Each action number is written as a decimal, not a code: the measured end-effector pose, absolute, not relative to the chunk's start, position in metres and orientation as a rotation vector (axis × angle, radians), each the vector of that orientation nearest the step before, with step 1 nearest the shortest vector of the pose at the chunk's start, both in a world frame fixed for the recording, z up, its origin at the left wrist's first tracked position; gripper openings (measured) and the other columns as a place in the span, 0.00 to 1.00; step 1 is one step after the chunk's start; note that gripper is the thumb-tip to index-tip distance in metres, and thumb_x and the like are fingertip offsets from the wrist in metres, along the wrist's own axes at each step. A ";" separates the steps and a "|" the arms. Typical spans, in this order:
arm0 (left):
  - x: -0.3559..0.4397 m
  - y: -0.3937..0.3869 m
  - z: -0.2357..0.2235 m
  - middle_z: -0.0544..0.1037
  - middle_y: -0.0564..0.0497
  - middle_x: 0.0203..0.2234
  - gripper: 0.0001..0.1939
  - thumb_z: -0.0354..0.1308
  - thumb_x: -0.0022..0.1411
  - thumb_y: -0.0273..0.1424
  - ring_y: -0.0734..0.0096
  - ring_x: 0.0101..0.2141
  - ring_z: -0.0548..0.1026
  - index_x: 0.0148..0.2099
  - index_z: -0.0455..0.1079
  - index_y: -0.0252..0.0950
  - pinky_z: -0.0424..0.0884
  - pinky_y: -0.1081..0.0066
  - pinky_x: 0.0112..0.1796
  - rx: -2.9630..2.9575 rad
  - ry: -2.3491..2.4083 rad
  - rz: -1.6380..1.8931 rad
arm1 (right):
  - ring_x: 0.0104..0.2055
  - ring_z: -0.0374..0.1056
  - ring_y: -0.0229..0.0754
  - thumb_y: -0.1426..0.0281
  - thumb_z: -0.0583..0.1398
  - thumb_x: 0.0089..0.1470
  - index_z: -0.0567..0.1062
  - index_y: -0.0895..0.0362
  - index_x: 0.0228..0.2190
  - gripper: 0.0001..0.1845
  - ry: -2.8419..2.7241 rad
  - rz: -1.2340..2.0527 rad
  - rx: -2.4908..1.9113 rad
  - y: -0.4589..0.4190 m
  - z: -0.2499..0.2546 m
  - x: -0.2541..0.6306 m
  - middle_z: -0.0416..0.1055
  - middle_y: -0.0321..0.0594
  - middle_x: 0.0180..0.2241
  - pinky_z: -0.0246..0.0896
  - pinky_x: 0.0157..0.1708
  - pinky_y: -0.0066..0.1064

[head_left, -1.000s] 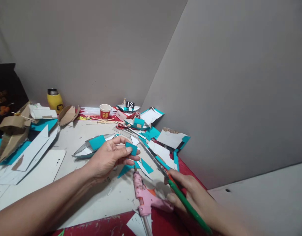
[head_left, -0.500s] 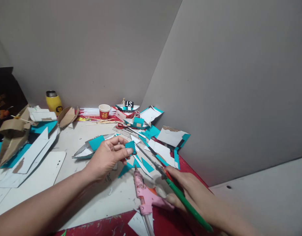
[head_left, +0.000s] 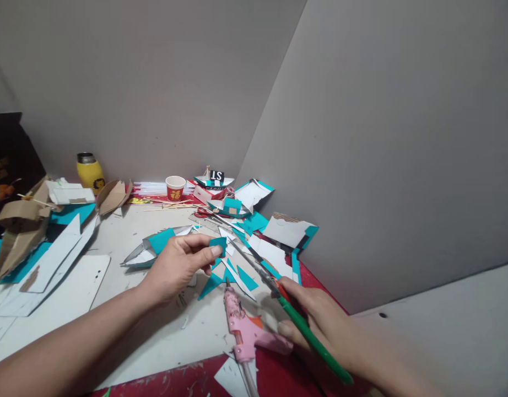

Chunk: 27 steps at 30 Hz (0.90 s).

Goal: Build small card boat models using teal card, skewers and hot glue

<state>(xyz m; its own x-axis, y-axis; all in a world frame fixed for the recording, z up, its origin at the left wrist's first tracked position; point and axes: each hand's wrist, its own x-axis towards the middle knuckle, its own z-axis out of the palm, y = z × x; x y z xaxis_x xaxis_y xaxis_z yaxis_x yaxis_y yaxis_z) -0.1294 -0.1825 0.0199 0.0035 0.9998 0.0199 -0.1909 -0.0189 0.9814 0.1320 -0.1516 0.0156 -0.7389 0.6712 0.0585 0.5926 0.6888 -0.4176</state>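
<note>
Between thumb and fingers my left hand (head_left: 183, 264) pinches a small teal piece of card (head_left: 218, 246). My right hand (head_left: 315, 314) grips scissors (head_left: 307, 333) with green and orange handles; their long metal blades point up and left, just right of the card. Below the hands a pink glue gun (head_left: 241, 325) lies with its nozzle pointing away and a clear glue stick at its rear. Teal and white paper scraps (head_left: 246, 277) are scattered beyond the nozzle. Behind my left hand rests a cardboard boat (head_left: 149, 249) with a teal cover, partly hidden by the hand.
A red paper cup (head_left: 175, 188) and a yellow bottle (head_left: 89, 172) stand along the back wall. Brown cardboard boats (head_left: 20, 237) and white cut sheets (head_left: 55, 259) crowd the left side. Small finished boats (head_left: 215, 181) and card offcuts (head_left: 289, 230) sit by the right wall.
The small teal card has turned and shifted slightly left in my left hand, whose outstretched fingers have curled in behind it. The scissors have stayed close beside it.
</note>
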 end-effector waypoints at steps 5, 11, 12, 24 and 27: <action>-0.131 -0.183 0.018 0.69 0.57 0.19 0.10 0.63 0.55 0.35 0.79 0.22 0.64 0.28 0.72 0.34 0.58 0.75 0.26 1.155 1.069 1.151 | 0.25 0.63 0.40 0.53 0.54 0.56 0.68 0.56 0.37 0.19 -2.729 0.568 -1.035 -0.154 0.021 0.129 0.70 0.39 0.25 0.57 0.26 0.30; -0.130 -0.182 0.017 0.70 0.55 0.19 0.09 0.63 0.54 0.36 0.77 0.22 0.63 0.29 0.74 0.34 0.58 0.74 0.25 1.199 1.074 1.063 | 0.26 0.64 0.40 0.52 0.56 0.55 0.69 0.56 0.38 0.20 -2.747 0.549 -1.084 -0.156 0.023 0.129 0.71 0.39 0.26 0.56 0.27 0.29; -0.131 -0.182 0.017 0.70 0.55 0.19 0.09 0.63 0.53 0.36 0.78 0.22 0.63 0.28 0.74 0.34 0.57 0.74 0.25 1.209 1.078 1.052 | 0.26 0.64 0.40 0.52 0.56 0.54 0.69 0.56 0.37 0.20 -2.752 0.554 -1.095 -0.156 0.023 0.130 0.71 0.39 0.26 0.56 0.26 0.29; -0.134 -0.182 0.024 0.69 0.56 0.18 0.10 0.62 0.55 0.36 0.78 0.22 0.62 0.26 0.74 0.35 0.58 0.75 0.25 1.331 1.088 0.926 | 0.24 0.56 0.36 0.56 0.60 0.53 0.66 0.55 0.28 0.16 -2.742 0.655 -1.063 -0.152 0.019 0.140 0.64 0.32 0.23 0.52 0.26 0.27; -0.135 -0.182 0.023 0.71 0.55 0.19 0.09 0.63 0.54 0.35 0.77 0.23 0.63 0.27 0.76 0.36 0.59 0.75 0.26 1.326 1.075 0.925 | 0.22 0.53 0.36 0.55 0.59 0.53 0.65 0.55 0.28 0.16 -2.728 0.594 -1.064 -0.151 0.018 0.141 0.62 0.32 0.21 0.49 0.24 0.27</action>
<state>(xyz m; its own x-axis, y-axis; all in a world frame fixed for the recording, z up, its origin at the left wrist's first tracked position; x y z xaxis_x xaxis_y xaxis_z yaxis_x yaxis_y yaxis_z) -0.1351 -0.1815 0.0227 0.2729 0.9593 -0.0730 0.0714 0.0554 0.9959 0.1413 -0.1505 0.0184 -0.7362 0.6768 -0.0006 0.6158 0.6694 -0.4155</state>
